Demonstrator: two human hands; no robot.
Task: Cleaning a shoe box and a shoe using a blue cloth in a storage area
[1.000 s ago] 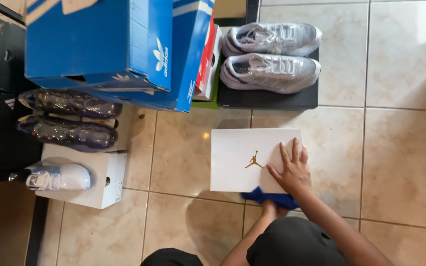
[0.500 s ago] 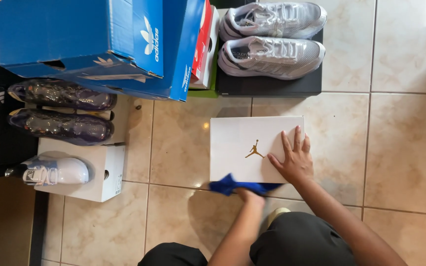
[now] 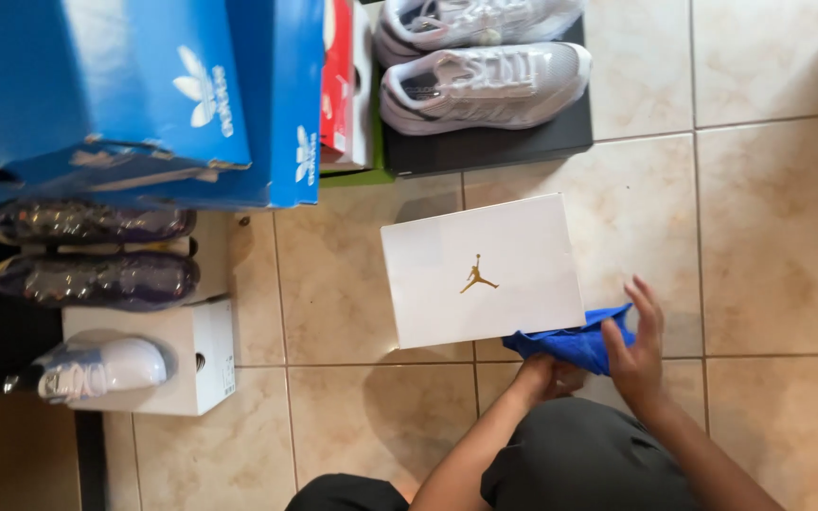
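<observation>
Since half a second ago the right hand (image 3: pixel 638 348) has slid off the lid of the white shoebox (image 3: pixel 481 271) to its near right corner, and the blue cloth (image 3: pixel 572 344) has bunched up there, no longer stretched along the near edge.

White shoebox sits flat on the tiled floor (image 3: pixel 769 237), lid on, gold emblem up, roughly mid-floor, just in front of the person's knees. Blue cloth lies against the box's near right corner, touching the edge, partly over the floor joint. Held low there likely so the box side or rim can be wiped.

Right hand: fingers loosely spread, slightly curled, palm turned toward the cloth, fingertips resting on its right end. Forearm comes in from the lower right. Left hand (image 3: pixel 546 377): closed around the cloth's near end from below, fingers mostly hidden in fabric, so exact grip cannot be told; forearm angled up from the lower middle.

Farther off: grey sneakers (image 3: pixel 481 66) on a black box (image 3: pixel 494 147) toward the far edge, blue shoeboxes (image 3: pixel 134 95) stacked at the far left corner, wrapped dark shoes (image 3: pixel 87 255) and a white sneaker (image 3: pixel 97 367) on a white box (image 3: pixel 203 355) along the left edge.
</observation>
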